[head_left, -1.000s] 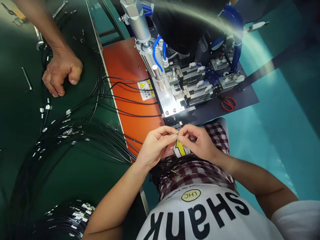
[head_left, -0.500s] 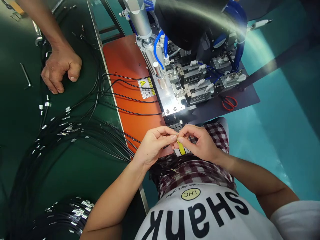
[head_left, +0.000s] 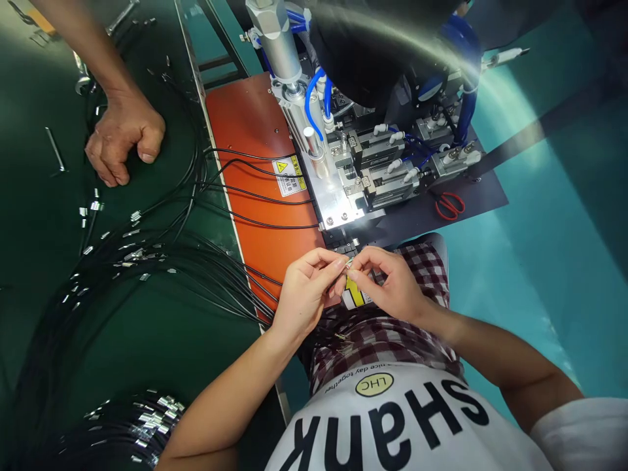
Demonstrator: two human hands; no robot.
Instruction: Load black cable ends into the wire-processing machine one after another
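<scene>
My left hand (head_left: 307,288) is closed in a pinch, thumb against forefinger, on the thin end of a cable (head_left: 348,263). Only a small pale tip of it shows between the fingers. My right hand (head_left: 392,281) pinches at the same tip, its fingertips almost touching those of the left. Both hands are just in front of the machine's metal block, above my lap. Below the fingertips lies a yellow and white label (head_left: 356,293), partly covered by the hands. Black cables (head_left: 230,288) run from the green table toward my left wrist.
A pneumatic machine (head_left: 338,183) with blue hoses stands ahead on an orange plate (head_left: 245,124), several cables fed into it. Red-handled scissors (head_left: 449,206) lie at its right. Another person's hand (head_left: 127,137) rests on the green table (head_left: 210,379), near a hex key (head_left: 55,149) and cable bundles.
My hands remain pinched together, with the fingers slightly shifted, so more of the pale tip shows. The view has moved a little. The other person's hand keeps its place on the table.
</scene>
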